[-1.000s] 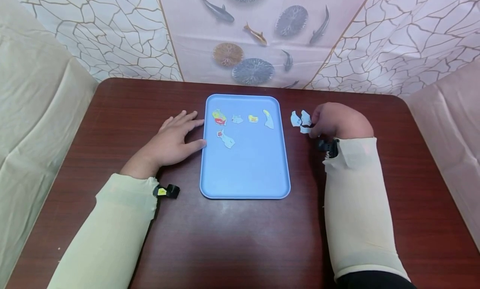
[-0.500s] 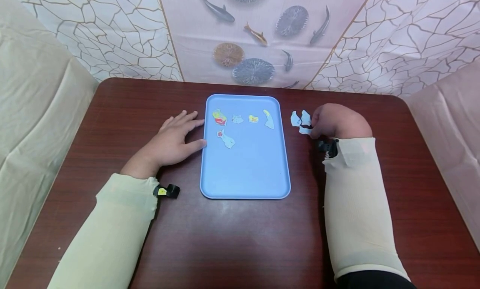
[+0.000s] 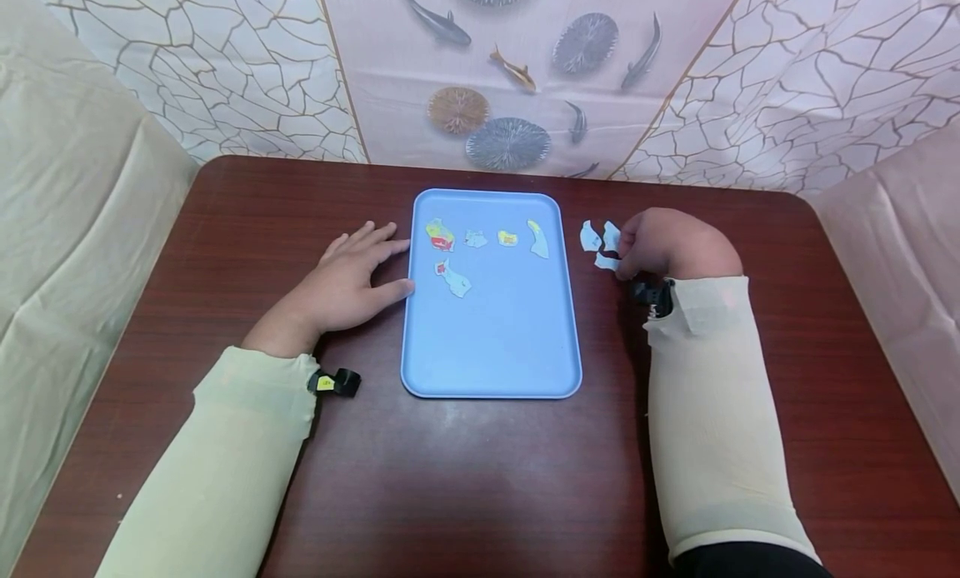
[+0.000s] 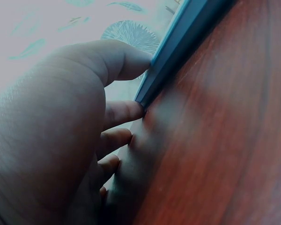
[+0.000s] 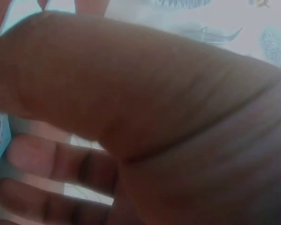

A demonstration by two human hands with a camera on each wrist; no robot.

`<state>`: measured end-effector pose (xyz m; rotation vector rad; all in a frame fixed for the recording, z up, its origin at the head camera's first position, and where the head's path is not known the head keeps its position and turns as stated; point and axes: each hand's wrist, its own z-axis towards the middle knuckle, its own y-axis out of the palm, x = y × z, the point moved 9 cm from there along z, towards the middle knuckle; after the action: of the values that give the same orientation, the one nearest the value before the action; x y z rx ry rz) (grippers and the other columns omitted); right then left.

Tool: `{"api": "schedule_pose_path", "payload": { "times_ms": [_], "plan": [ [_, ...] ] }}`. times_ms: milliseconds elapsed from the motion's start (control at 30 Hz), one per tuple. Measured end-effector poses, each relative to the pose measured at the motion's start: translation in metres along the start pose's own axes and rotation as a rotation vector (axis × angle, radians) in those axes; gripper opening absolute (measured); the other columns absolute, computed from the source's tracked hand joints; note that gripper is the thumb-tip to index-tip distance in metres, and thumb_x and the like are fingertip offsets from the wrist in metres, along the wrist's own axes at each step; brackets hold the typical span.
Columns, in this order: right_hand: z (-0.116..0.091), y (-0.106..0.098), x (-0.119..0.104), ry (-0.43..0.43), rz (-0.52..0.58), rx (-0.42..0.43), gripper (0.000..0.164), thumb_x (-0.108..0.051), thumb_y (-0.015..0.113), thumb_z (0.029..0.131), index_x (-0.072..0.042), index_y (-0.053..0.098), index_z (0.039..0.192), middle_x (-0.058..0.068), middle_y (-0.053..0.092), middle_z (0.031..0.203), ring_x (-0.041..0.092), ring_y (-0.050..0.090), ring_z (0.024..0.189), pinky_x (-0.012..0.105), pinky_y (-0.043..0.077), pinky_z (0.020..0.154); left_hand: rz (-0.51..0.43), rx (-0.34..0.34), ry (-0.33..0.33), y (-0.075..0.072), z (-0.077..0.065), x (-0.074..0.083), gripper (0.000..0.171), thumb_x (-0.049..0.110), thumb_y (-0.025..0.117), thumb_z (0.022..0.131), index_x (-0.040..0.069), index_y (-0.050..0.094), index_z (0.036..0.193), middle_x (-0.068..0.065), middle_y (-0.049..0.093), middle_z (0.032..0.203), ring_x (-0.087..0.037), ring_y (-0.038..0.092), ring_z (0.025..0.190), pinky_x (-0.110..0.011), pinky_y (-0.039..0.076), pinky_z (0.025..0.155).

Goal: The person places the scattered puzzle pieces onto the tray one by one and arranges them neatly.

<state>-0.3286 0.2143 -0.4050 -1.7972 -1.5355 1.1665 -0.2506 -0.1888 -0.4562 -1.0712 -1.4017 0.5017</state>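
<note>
My left hand lies spread on the table, with thumb and index fingertips at the left rim of the blue tray; the left wrist view shows them against the tray's edge. To the right of the tray, my right hand reaches down with curled fingers, its thumb and fingertips pinching the lower pale-blue cut-out piece. Two more pale pieces, a left one and an upper one, lie right beside it. In the right wrist view the thumb side of the hand hides most of the fingertips.
On the tray a row holds a yellow-and-red piece, a small pale piece, a yellow piece and a long curved piece. Below them lies a pale piece with a red corner. Patterned cloth hangs behind the table.
The right hand has shifted slightly left, and the lower pale piece at its fingertips has slid a little left with it. The left hand and tray stay put.
</note>
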Motion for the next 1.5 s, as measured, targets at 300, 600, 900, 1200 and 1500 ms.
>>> {"api": "schedule_pose_path", "payload": {
  "times_ms": [300, 600, 900, 1200, 1500],
  "plan": [
    [0.005, 0.002, -0.010, -0.031, -0.093, 0.007, 0.006, -0.013, 0.079, 0.089, -0.009, 0.078, 0.085, 0.009, 0.073, 0.080, 0.029, 0.064, 0.080, 0.041, 0.051, 0.069, 0.002, 0.000, 0.000, 0.000, 0.000, 0.000, 0.077, 0.058, 0.062, 0.110, 0.023, 0.043, 0.175, -0.006, 0.023, 0.189, -0.033, 0.007, 0.179, -0.063, 0.001, 0.143],
    [0.008, 0.008, -0.022, -0.048, -0.124, 0.016, 0.013, -0.018, 0.079, 0.090, -0.012, 0.073, 0.081, 0.009, 0.070, 0.077, 0.028, 0.064, 0.075, 0.041, 0.051, 0.068, 0.002, 0.001, -0.001, 0.000, 0.000, 0.000, 0.076, 0.058, 0.062, 0.110, 0.023, 0.044, 0.175, -0.006, 0.023, 0.189, -0.034, 0.007, 0.179, -0.063, 0.002, 0.143],
    [0.006, 0.009, -0.025, -0.053, -0.094, 0.015, 0.018, -0.020, 0.077, 0.087, -0.013, 0.068, 0.073, 0.003, 0.063, 0.067, 0.027, 0.062, 0.068, 0.040, 0.050, 0.063, -0.001, 0.000, 0.004, 0.000, -0.001, 0.000, 0.077, 0.059, 0.062, 0.110, 0.022, 0.044, 0.175, -0.006, 0.023, 0.189, -0.034, 0.007, 0.179, -0.063, 0.002, 0.143],
    [-0.005, -0.002, -0.037, -0.081, -0.027, 0.047, 0.020, -0.015, 0.076, 0.087, -0.013, 0.063, 0.071, 0.004, 0.060, 0.062, 0.027, 0.061, 0.059, 0.041, 0.050, 0.056, -0.003, 0.000, 0.005, -0.001, -0.001, -0.001, 0.077, 0.059, 0.062, 0.110, 0.022, 0.044, 0.175, -0.006, 0.022, 0.190, -0.034, 0.007, 0.179, -0.063, 0.001, 0.143],
    [-0.023, -0.010, -0.063, -0.139, 0.011, 0.093, 0.013, -0.019, 0.076, 0.087, -0.012, 0.065, 0.090, 0.003, 0.059, 0.064, 0.032, 0.065, 0.055, 0.045, 0.057, 0.056, 0.000, -0.002, 0.005, 0.000, 0.001, -0.001, 0.078, 0.059, 0.061, 0.109, 0.022, 0.044, 0.175, -0.006, 0.023, 0.189, -0.034, 0.007, 0.179, -0.063, 0.002, 0.143]
  ]
}}
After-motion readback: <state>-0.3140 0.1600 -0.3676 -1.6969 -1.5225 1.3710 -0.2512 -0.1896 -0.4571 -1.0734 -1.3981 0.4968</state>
